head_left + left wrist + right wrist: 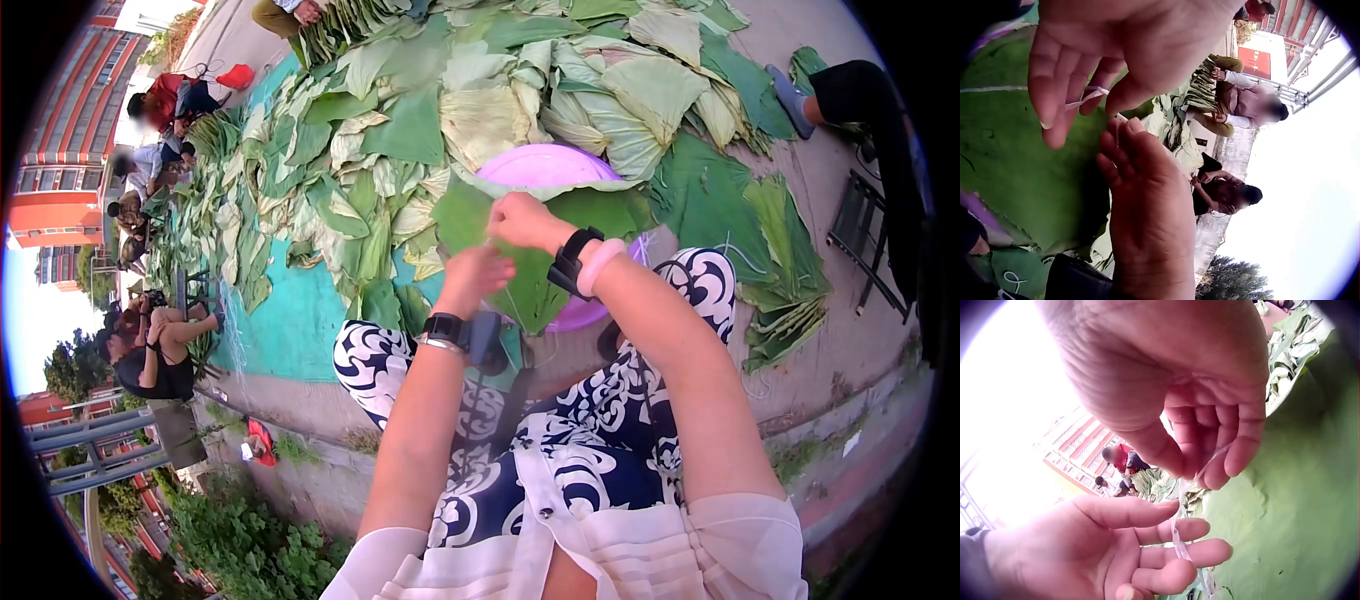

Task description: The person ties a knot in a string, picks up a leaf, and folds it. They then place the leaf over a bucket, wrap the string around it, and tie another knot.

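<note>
A large green leaf (590, 215) (1016, 144) (1291, 506) covers part of a purple basin (545, 165) in front of the person. My right hand (528, 220) (1150, 194) (1179, 381) pinches a thin white string (1088, 97) (1177, 540) between thumb and fingers, above the leaf's left side. Close below it in the head view, my left hand (475, 282) (1129, 50) (1122, 550) has the string running between its loosely bent fingers, with the thumb beside it. Another white stretch of string crosses the leaf in the left wrist view.
Many leaves (400, 130) are spread over a green sheet (290, 330). A leaf stack (780, 240) lies at the right, near a folding stool (860, 225) and another person's leg. Several people sit along the left, and one at the top handles leaves.
</note>
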Motion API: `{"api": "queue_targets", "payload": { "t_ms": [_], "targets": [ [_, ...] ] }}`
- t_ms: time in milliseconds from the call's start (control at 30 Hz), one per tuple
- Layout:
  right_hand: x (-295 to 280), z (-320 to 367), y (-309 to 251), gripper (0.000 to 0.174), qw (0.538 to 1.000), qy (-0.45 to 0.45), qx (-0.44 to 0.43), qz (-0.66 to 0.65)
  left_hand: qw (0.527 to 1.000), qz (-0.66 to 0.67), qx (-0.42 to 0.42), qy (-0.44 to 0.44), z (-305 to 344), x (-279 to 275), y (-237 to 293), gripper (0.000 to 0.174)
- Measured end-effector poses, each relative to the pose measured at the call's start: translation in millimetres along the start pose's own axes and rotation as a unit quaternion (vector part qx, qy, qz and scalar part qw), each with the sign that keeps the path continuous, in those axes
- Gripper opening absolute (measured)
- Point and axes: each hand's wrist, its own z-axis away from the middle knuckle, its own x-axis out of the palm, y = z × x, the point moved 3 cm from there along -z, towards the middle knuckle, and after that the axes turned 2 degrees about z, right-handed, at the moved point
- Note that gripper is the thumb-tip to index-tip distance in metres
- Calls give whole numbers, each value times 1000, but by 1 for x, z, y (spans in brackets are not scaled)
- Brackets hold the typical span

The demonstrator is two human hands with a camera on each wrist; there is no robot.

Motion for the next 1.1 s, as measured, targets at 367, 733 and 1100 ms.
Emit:
{"api": "queue_targets", "payload": {
  "t_ms": [367,733,1100],
  "targets": [
    [0,3,-2,17,999,-8,8,34,995,95,-17,-33,-9,-19,-15,40],
    [1,2,1,17,998,3,12,67,915,-356,158,100,-1,-12,26,25],
    [-3,3,-2,8,970,160,-30,183,789,-527,259,177,-29,-27,-5,22]
  ]
}}
